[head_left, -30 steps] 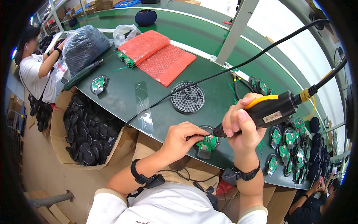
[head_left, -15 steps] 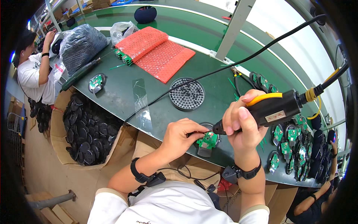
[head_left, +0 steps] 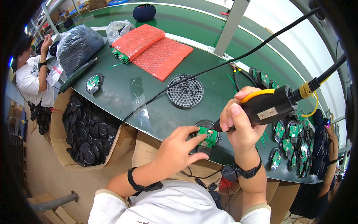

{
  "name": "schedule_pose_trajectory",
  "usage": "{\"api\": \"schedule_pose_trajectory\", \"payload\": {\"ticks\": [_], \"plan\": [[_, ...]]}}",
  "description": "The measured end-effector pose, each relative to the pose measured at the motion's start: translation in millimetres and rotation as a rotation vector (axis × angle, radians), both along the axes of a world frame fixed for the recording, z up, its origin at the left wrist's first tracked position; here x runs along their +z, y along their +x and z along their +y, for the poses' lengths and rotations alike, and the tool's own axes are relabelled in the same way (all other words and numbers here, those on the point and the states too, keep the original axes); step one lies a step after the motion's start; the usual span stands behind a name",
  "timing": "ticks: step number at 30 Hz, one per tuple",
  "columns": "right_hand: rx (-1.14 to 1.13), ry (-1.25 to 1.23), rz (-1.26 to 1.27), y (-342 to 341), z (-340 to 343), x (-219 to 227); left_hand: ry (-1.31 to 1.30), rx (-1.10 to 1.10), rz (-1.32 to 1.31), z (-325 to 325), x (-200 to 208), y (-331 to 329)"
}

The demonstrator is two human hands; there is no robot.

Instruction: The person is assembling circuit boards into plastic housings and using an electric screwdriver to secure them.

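Note:
My right hand (head_left: 242, 125) is wrapped round a black electric screwdriver (head_left: 270, 106) with a yellow lever on top. Its tip points left and down, close to a green circuit board (head_left: 209, 136) that sits on a round black part at the bench's near edge. My left hand (head_left: 178, 147) lies at the left of that board, fingers and thumb spread, with fingertips touching it. Behind the board stands a round tray (head_left: 185, 91) with a perforated-looking grid and small dark pieces on it. The very tip of the screwdriver is partly hidden by my right fingers.
Several board assemblies (head_left: 294, 143) cluster on the right; pliers (head_left: 235, 76) lie behind. Red bubble wrap (head_left: 162, 58) and another screwdriver (head_left: 79, 74) are at left. A carton (head_left: 108, 158) holds black round parts. A black cable (head_left: 223, 65) crosses the bench. Other people work at both sides.
My left fingers have gone from a pinch at the screwdriver tip to spread out on the board's left side. The screwdriver in my right hand has shifted slightly left and down.

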State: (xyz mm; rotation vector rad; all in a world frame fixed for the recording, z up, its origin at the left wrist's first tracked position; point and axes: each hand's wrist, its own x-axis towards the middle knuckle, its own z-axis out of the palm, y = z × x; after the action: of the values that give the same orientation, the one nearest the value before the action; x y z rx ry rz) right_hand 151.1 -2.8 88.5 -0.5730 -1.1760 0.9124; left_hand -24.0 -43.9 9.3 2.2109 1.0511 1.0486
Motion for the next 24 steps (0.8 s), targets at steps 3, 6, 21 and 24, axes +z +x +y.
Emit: {"api": "schedule_pose_trajectory", "payload": {"ticks": [3,6,21,24], "plan": [[0.005,-0.010,-0.003,-2.1,0.2,-3.2,0.066,-0.002,0.072,-6.9,-3.7,3.3],[-0.013,-0.007,-0.034,-5.2,1.2,-5.3,0.090,0.008,0.067,-7.3,-7.2,6.0],[0.008,0.000,-0.072,-12.6,2.6,-10.1,0.060,0.018,0.072,-8.1,-1.7,6.5],[-0.075,-0.035,-0.175,-15.0,1.7,-10.2,0.055,0.017,0.086,-7.7,0.3,6.5]]}}
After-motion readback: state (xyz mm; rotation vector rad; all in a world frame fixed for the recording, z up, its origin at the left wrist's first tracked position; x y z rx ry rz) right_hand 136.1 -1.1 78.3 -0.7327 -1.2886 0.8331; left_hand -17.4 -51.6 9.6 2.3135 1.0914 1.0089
